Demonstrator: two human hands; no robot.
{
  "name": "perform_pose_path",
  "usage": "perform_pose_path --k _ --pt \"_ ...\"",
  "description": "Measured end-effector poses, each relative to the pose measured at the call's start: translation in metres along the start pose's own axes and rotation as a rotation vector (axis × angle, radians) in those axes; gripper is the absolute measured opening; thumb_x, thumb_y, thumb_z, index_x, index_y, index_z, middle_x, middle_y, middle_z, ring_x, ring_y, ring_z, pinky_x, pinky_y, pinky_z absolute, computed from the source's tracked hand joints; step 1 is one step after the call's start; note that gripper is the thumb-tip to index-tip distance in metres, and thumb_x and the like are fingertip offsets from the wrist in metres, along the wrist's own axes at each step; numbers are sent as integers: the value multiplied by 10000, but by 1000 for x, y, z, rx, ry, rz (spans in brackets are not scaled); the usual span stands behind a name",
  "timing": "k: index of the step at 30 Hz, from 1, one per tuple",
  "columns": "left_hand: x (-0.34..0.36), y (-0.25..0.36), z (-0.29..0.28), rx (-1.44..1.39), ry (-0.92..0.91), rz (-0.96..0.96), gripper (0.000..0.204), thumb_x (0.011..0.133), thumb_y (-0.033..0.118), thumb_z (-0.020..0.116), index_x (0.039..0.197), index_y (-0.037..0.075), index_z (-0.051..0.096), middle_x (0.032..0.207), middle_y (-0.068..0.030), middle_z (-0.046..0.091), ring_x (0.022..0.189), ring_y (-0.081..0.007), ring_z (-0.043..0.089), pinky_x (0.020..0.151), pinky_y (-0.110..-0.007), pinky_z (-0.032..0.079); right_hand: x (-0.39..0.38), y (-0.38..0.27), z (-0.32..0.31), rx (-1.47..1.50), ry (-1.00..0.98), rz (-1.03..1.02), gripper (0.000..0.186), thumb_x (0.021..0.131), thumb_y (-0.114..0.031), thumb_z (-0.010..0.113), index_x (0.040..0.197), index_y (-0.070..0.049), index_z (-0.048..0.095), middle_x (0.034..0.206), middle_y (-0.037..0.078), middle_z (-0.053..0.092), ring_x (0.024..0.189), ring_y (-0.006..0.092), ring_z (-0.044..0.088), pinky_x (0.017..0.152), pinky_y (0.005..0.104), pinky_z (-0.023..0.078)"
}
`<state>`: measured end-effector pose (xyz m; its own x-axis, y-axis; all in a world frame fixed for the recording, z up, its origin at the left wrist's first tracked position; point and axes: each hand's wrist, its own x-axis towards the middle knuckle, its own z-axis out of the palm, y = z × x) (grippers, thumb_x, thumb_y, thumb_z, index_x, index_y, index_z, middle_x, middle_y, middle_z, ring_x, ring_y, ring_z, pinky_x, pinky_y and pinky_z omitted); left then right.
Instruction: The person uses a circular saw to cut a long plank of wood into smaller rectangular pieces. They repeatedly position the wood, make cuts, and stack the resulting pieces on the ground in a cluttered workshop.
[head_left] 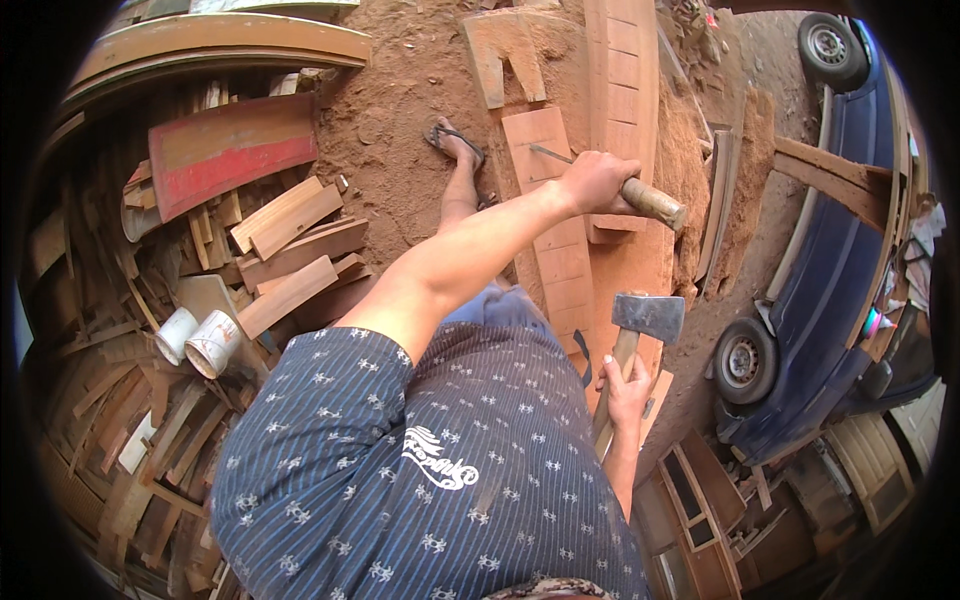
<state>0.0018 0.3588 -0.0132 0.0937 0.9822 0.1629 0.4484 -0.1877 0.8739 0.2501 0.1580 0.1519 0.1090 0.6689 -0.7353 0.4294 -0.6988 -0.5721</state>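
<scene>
My left hand [597, 181] is stretched forward and grips a chisel [655, 203] by its wooden handle. The chisel's thin metal blade lies slanted over a long reddish plank [562, 262] with cross cuts along it. My right hand [627, 388], closer to my body, holds the wooden shaft of a hatchet [650, 316]. The grey steel head hangs above the plank, below the chisel. My foot in a sandal [455, 141] rests on the sawdust left of the plank.
A heap of wood offcuts [290, 250] fills the left side, with a red-painted board [230, 150] and two white cans [197, 341]. More planks [622, 70] lie ahead on sawdust. A dark blue car [835, 260] stands at the right, wooden frames [700, 500] below it.
</scene>
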Motion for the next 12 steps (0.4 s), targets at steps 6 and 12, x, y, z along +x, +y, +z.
perform_pose_path --k 6,12 --pt "22 -9 -8 -32 125 -72 416 773 507 811 876 149 627 749 -130 690 724 -368 686 630 -478 536 0 -6 1 -22 3 11 168 950 -149 709 936 -21 601 731 41 623 569 106 587 525 253 470" --pt "25 -21 -3 -82 279 -111 441 786 581 778 874 175 629 767 -103 699 745 -331 705 632 -474 548 4 -25 3 -83 -12 28 175 950 -156 716 943 -22 604 732 45 627 571 109 591 528 254 477"
